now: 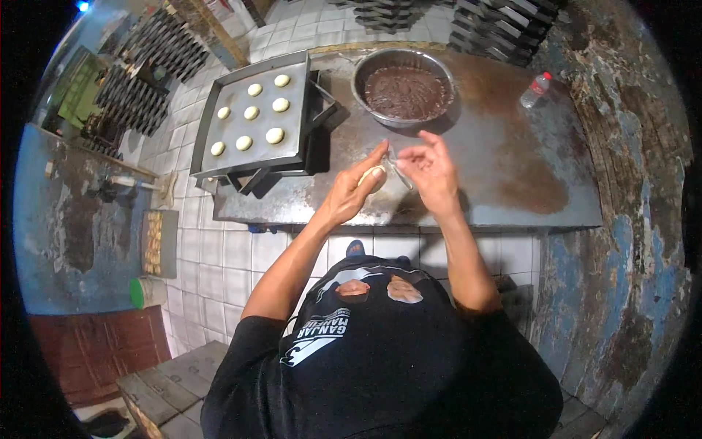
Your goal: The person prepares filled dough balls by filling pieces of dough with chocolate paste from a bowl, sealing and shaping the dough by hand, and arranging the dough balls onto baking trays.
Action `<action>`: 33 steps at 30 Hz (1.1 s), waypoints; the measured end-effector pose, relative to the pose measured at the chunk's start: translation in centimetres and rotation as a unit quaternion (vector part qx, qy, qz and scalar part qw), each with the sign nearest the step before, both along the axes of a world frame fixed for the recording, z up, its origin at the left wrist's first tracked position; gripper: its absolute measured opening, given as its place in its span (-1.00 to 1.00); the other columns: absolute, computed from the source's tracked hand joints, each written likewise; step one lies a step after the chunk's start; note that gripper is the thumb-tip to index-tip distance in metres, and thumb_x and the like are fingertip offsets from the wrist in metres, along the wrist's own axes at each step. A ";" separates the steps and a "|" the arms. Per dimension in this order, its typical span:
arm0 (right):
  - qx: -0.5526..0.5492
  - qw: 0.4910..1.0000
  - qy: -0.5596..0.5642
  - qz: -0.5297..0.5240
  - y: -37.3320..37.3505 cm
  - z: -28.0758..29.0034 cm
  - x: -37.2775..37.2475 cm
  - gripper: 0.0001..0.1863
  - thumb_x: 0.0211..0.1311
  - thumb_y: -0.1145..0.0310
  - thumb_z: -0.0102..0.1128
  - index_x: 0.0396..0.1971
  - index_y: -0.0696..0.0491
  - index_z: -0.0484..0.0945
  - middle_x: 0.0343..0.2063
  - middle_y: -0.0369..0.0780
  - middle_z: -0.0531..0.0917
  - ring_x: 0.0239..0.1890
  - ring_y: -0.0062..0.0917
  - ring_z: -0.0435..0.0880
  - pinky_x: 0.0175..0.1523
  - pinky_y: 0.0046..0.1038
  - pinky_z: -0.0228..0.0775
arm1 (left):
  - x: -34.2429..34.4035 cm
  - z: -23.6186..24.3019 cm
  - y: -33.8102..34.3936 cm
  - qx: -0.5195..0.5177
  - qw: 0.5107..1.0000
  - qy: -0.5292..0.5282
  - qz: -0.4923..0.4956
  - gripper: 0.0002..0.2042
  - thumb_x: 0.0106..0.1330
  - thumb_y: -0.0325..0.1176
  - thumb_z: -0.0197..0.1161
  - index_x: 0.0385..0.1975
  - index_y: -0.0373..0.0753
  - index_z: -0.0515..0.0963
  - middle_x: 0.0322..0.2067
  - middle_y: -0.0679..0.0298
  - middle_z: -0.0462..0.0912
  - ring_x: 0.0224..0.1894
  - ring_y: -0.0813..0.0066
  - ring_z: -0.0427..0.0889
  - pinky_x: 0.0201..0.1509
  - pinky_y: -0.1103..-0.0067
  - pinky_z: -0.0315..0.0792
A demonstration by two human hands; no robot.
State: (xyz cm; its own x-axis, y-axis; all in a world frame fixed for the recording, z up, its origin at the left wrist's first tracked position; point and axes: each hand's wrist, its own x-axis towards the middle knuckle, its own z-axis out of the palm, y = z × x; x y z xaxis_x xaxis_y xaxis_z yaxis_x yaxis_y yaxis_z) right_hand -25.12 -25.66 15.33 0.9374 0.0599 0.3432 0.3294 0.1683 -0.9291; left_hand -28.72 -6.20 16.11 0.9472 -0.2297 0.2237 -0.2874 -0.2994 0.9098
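Observation:
My left hand (356,186) is curled around a small piece of pale dough (374,178), partly hidden by the thumb and fingers. Close beside it, my right hand (431,170) pinches a thin, flat metal strip like a small filling spatula (401,175), its tip by the left fingers. Beyond both hands stands a round metal basin (356,89) of dark brown paste (409,91). To the left, a square metal baking tray (232,88) carries several pale round dough balls (251,113) set apart from each other.
The tray rests raised on dark metal supports (320,110) on the worn metal table (512,161). A clear plastic bottle with a red cap (536,91) is at the far right. Stacked dark trays (504,29) stand behind; a peeling wall (621,183) borders the right.

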 end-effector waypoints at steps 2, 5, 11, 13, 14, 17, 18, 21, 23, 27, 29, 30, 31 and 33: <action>0.033 0.949 0.218 0.225 -0.6 -0.6 -0.3 -0.47 0.25 0.55 0.35 0.18 0.22 0.36 -0.24 -0.24 0.71 -0.12 -0.56 0.67 0.05 -0.48 0.53 | -1.0 0.9 -0.3 0.008 0.999 0.030 -0.014 -0.42 0.46 -0.24 0.20 0.45 -0.23 0.27 0.39 0.06 0.39 0.38 0.23 0.43 0.38 0.45 0.33; -0.119 0.962 0.109 0.219 0.1 0.4 -0.2 -0.46 0.21 0.59 0.29 0.19 0.18 0.35 -0.33 -0.11 0.74 -0.23 -0.41 0.76 -0.11 -0.39 0.60 | -1.6 1.0 -0.5 0.058 0.996 0.068 -0.016 -0.27 0.28 -0.37 0.36 0.47 -0.21 0.24 0.41 0.03 0.37 0.45 0.14 0.35 0.49 0.38 0.24; -0.219 0.934 -0.239 0.151 2.5 2.9 -2.6 -0.47 0.27 0.52 0.23 0.25 0.15 0.38 -0.31 -0.01 0.73 -0.28 -0.17 0.79 -0.23 -0.26 0.64 | -2.3 1.3 0.5 0.063 0.994 0.023 0.090 -0.59 0.43 -0.30 0.24 0.26 -0.20 0.53 0.20 0.06 0.62 0.22 0.24 0.61 0.37 0.36 0.37; 0.031 0.997 -0.065 -0.024 3.3 1.6 -3.1 -0.55 0.30 0.29 0.33 0.10 0.17 0.50 -0.25 -0.06 0.70 -0.18 -0.23 0.74 -0.10 -0.26 0.57 | -2.2 3.4 -0.3 -0.084 0.974 0.141 0.159 -0.53 0.58 -0.12 0.06 0.34 -0.27 0.44 0.24 0.11 0.59 0.23 0.36 0.57 0.43 0.41 0.31; 0.034 0.997 -0.065 -0.018 3.6 1.3 -3.2 -0.55 0.30 0.29 0.33 0.10 0.17 0.50 -0.25 -0.06 0.70 -0.18 -0.23 0.74 -0.10 -0.26 0.57 | -2.4 3.6 -0.7 -0.081 0.973 0.140 0.165 -0.53 0.58 -0.12 0.06 0.34 -0.27 0.44 0.24 0.11 0.59 0.23 0.36 0.57 0.43 0.41 0.31; -0.169 0.920 -0.344 -0.084 4.3 0.7 -2.8 -0.56 0.22 -0.03 0.40 -0.32 0.10 0.57 -0.23 -0.17 0.59 -0.16 -0.26 0.56 0.01 -0.25 0.36 | -3.8 4.0 -2.5 -0.346 0.908 0.229 0.060 -0.26 0.58 0.24 -0.27 0.51 -0.26 0.11 0.39 0.10 0.37 0.38 0.30 0.40 0.46 0.38 0.24; -0.184 0.922 -0.324 -0.106 4.1 0.7 -1.8 -0.64 0.22 0.07 0.40 -0.37 0.08 0.54 -0.23 -0.15 0.59 -0.18 -0.25 0.56 -0.01 -0.24 0.37 | -4.4 3.2 -3.4 -0.390 0.887 0.235 0.072 -0.25 0.56 0.27 -0.26 0.51 -0.22 0.12 0.42 0.12 0.31 0.42 0.31 0.34 0.47 0.30 0.23; -0.063 0.958 -0.279 -0.028 6.3 2.5 -2.7 -0.85 0.26 0.33 0.29 -0.37 0.08 0.55 -0.23 -0.13 0.59 -0.13 -0.28 0.58 0.14 -0.19 0.36 | -6.3 1.8 -4.5 -0.424 0.839 0.323 0.110 -0.24 0.52 0.31 -0.19 0.49 -0.16 0.14 0.47 0.20 0.22 0.48 0.32 0.24 0.55 0.32 0.13; -0.066 0.935 -0.348 0.029 7.2 1.6 -3.5 -0.83 0.22 0.31 0.35 -0.39 0.06 0.55 -0.23 -0.17 0.60 -0.13 -0.30 0.58 0.11 -0.23 0.37 | -3.8 2.8 -2.6 -0.561 0.790 0.247 -0.003 -0.34 0.55 0.21 -0.12 0.44 -0.15 0.22 0.44 0.21 0.28 0.46 0.32 0.28 0.51 0.34 0.21; -0.112 0.937 -0.327 -0.052 6.8 2.5 0.5 -0.73 0.12 0.18 0.47 -0.48 0.02 0.58 -0.33 -0.24 0.60 -0.18 -0.30 0.58 -0.04 -0.23 0.38 | -4.8 3.1 -2.7 -0.549 0.758 0.336 0.105 -0.46 0.58 0.12 -0.11 0.33 -0.13 0.35 0.32 0.27 0.45 0.38 0.36 0.37 0.46 0.40 0.25; -0.073 0.946 -0.315 0.006 8.6 3.0 -2.0 -0.72 0.12 0.16 0.47 -0.49 0.01 0.58 -0.33 -0.23 0.62 -0.15 -0.31 0.59 -0.04 -0.27 0.39 | -5.2 3.4 -3.4 -0.551 0.788 0.260 0.090 -0.48 0.59 0.05 -0.07 0.37 -0.15 0.32 0.36 0.26 0.41 0.32 0.40 0.42 0.43 0.40 0.28; -0.067 0.939 -0.334 0.045 9.1 3.0 -3.3 -0.74 0.11 0.19 0.47 -0.49 0.01 0.58 -0.34 -0.23 0.63 -0.14 -0.31 0.59 -0.04 -0.28 0.40 | -4.4 3.6 -2.7 -0.566 0.803 0.187 0.019 -0.47 0.59 0.02 -0.05 0.41 -0.16 0.28 0.40 0.25 0.37 0.30 0.41 0.43 0.42 0.40 0.29; -0.043 0.932 -0.346 0.097 9.3 3.0 -3.7 -0.76 0.11 0.20 0.48 -0.48 -0.02 0.60 -0.33 -0.24 0.62 -0.12 -0.33 0.60 0.03 -0.32 0.38 | -3.2 4.3 -0.7 -0.746 0.610 0.247 -0.098 -0.46 0.60 -0.03 -0.07 0.45 -0.20 0.23 0.44 0.23 0.31 0.32 0.42 0.42 0.43 0.43 0.29; -0.062 0.934 -0.340 0.086 9.2 2.7 -1.5 -0.76 0.13 0.19 0.48 -0.47 -0.01 0.59 -0.33 -0.25 0.61 -0.12 -0.33 0.61 0.10 -0.30 0.35 | -3.5 4.7 -0.2 -0.703 0.669 0.238 -0.020 -0.47 0.61 -0.05 -0.07 0.43 -0.23 0.25 0.43 0.22 0.32 0.32 0.41 0.43 0.42 0.46 0.30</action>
State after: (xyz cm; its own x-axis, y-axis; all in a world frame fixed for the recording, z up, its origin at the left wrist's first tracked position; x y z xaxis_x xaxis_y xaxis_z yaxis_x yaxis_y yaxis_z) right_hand -26.57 -16.50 18.07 0.4771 0.2688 0.8368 0.8291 0.1781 -0.5299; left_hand -32.19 -6.38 20.78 0.9874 -0.1367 -0.0794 0.1535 0.9492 0.2746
